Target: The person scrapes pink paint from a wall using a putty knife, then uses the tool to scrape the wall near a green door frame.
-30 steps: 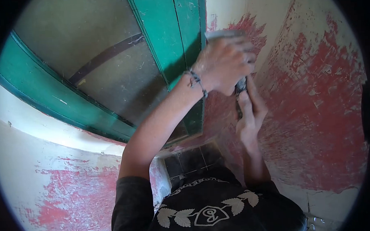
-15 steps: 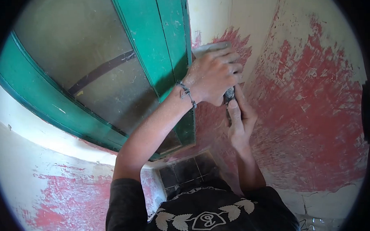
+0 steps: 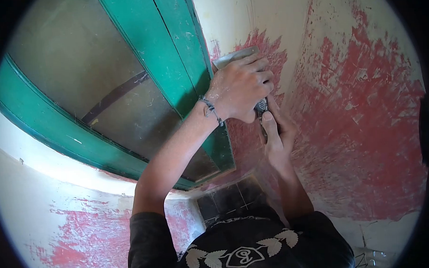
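Observation:
A scraper with a wide metal blade (image 3: 236, 56) lies against the wall beside the green frame, where cream paint meets patchy red. Across the back of the blade and the upper handle rests my left hand (image 3: 243, 89), with a dark cord on its wrist and its fingers curled over the tool. Just below it, my right hand (image 3: 278, 134) is wrapped round the dark handle (image 3: 261, 105), thumb along it. The palm side of my left hand is hidden.
A green wooden frame (image 3: 142, 37) with dusty glass panes (image 3: 70, 54) fills the upper left. Red-patched wall (image 3: 365, 128) spreads to the right. Dark floor tiles (image 3: 226, 199) show below. Wire-like metal (image 3: 372, 260) is at the bottom right.
Both hands and the scraper appear slightly further left in the view. The green frame has shifted left too, and more of the blade shows above my left hand.

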The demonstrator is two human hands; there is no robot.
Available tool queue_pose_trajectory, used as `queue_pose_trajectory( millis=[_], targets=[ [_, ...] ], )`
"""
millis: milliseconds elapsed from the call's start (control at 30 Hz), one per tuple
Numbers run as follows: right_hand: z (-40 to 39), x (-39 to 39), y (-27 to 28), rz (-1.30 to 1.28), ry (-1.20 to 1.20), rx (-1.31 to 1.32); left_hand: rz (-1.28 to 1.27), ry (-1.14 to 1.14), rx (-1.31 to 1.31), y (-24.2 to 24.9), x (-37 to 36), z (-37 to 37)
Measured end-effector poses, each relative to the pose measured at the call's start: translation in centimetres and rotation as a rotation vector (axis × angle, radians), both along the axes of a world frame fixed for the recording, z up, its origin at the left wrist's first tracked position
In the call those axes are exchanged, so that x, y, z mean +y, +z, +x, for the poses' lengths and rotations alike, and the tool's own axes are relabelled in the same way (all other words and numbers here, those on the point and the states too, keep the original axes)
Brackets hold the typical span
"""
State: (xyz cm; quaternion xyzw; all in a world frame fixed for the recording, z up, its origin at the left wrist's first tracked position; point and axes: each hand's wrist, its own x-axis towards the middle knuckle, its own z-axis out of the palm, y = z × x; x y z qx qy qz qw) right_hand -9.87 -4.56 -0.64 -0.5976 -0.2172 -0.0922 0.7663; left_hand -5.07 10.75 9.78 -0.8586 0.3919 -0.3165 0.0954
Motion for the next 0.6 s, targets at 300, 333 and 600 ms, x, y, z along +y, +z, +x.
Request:
queue_pose_trajectory(
  millis=[300, 333, 600],
  targets=[
    [-0.3, -0.4, -1.2, 0.056, 0.022, 0.019, 0.01, 0.009, 0.012, -0.6, -0.8, 0.3],
    [-0.5, -0.3, -1.6, 0.052, 0.008, -0.006, -0.011, 0.007, 0.01, -1.1, -0.8, -0.1],
    [0.3, -0.4, -2.6, 0.055, 0.031, -0.054, 0.0, 0.006, 0.022, -1.8, -1.0, 0.2]
  ],
)
